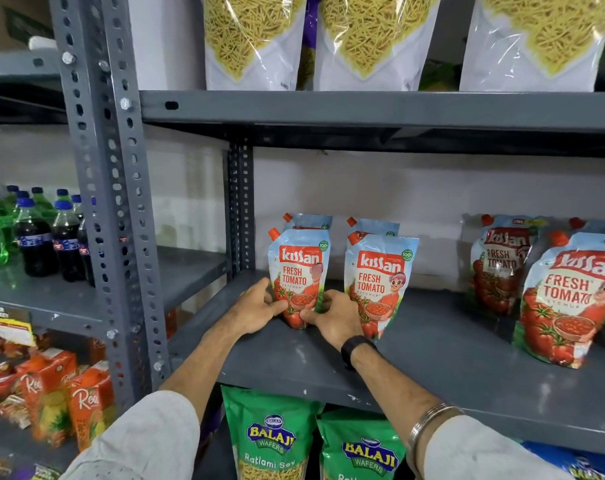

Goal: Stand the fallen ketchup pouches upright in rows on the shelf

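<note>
Both hands, left (256,308) and right (332,318), grip the base of a front pouch (299,271) standing at the shelf's (432,358) left end, with every ketchup pouch I can see already upright in rows, so little seems left.

— Both arms reaching forward, forearms bare, pale sleeves pushed back near the elbows.
— Left hand (256,308)?
— Palm down, fingers curled inward, thumb pointing right.
— Right hand (332,317)?
— Mirrored, thumb pointing left, fingers wrapped and pinching; black band at the wrist, metal bangle further up the forearm.
— Spacing?
— Close together, thumbs nearly meeting.
</note>
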Motion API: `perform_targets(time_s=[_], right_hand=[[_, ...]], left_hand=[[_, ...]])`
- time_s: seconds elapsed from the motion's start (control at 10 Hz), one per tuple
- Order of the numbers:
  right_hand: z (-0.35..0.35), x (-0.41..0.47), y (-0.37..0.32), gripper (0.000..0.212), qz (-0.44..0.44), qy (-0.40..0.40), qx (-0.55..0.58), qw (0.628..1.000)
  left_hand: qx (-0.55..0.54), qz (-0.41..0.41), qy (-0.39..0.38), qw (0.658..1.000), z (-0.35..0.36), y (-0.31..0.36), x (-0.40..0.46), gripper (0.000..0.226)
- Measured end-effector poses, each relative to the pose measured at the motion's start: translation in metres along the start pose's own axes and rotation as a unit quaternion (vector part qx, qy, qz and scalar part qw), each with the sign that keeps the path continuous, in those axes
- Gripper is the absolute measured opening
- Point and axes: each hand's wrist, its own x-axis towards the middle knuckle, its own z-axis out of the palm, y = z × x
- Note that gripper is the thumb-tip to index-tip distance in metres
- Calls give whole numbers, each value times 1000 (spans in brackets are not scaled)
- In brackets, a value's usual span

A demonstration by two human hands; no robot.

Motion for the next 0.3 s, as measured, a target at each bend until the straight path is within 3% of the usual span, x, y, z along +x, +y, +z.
perform_targets(time_s=[0.2,0.3], right_hand=[[-2,-8,-2,38,8,-2,23,1000],[-8,-15,-2,43,15,7,30,999]], left_hand=[[-21,-13,16,1000,3,-1,-9,38],[-8,-29,78,996,6,-6,-14,36]])
